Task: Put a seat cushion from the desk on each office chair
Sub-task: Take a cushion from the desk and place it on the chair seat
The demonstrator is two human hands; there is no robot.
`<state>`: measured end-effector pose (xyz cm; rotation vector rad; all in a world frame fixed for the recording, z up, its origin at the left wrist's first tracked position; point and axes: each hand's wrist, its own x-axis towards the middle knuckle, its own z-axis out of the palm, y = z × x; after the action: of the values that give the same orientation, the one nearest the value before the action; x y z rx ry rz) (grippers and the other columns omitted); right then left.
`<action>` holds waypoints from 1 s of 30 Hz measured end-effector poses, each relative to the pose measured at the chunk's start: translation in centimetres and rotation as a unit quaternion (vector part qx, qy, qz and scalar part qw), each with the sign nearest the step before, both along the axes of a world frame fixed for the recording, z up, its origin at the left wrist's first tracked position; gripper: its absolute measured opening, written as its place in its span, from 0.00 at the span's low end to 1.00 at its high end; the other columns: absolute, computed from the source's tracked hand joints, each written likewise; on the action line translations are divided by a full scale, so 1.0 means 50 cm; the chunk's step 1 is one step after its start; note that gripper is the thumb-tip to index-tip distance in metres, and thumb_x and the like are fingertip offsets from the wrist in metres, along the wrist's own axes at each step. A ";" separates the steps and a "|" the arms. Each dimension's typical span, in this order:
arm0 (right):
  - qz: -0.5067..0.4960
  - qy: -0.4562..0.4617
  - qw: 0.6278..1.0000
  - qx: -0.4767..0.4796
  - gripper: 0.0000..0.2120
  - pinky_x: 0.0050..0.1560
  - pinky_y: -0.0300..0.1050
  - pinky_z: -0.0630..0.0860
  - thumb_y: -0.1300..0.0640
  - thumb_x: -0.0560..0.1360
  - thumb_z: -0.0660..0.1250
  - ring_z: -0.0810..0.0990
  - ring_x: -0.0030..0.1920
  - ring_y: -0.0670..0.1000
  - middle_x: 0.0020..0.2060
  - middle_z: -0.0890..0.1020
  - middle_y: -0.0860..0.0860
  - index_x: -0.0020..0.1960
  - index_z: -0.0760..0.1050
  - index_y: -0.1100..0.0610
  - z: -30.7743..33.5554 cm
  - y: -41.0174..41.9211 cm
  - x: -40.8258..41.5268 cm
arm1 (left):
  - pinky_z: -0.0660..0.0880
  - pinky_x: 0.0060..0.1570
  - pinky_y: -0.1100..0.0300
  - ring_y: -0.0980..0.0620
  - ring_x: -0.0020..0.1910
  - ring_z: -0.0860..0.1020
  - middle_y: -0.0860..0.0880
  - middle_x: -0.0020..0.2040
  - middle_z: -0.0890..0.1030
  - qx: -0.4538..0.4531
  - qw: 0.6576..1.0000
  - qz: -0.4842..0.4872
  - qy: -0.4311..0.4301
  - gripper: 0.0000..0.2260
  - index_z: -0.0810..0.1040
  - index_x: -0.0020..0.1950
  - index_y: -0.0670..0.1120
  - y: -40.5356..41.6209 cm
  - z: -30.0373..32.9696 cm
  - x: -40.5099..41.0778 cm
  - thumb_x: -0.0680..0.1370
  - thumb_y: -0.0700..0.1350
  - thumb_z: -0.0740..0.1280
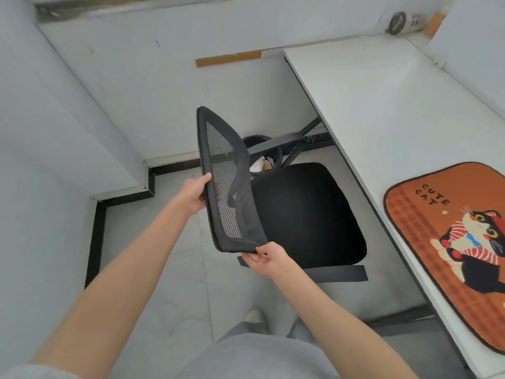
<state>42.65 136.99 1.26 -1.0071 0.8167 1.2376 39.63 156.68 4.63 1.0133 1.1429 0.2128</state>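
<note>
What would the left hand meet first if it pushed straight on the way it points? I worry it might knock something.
The left hand already grips the chair's mesh backrest, so it would press that first; beyond lies the black seat, though depth is unclear.

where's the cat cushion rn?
Head view, far right: the orange cat cushion lies flat on the white desk, right of the black office chair; neither hand touches it.

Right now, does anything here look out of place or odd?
Nothing looks damaged or spilled. The orange cat cushion still lies on the desk, hanging slightly over its near edge, while the chair seat is bare. Both hands, left hand and right hand, grip the mesh backrest. A cardboard strip lies on the floor.
</note>
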 end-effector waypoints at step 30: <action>0.132 -0.455 0.772 -0.423 0.20 0.63 0.48 0.67 0.64 0.75 0.57 0.71 0.65 0.57 0.66 0.72 0.58 0.68 0.67 0.61 -0.024 -0.578 0.278 | 0.63 0.60 0.65 0.50 0.64 0.72 0.46 0.63 0.77 0.367 0.841 -0.398 -0.012 0.16 0.71 0.66 0.43 -0.466 -0.006 0.364 0.79 0.38 0.57</action>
<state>56.57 108.08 0.05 -2.2790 0.4084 0.3793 57.82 133.38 4.32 2.0804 0.5071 -0.0235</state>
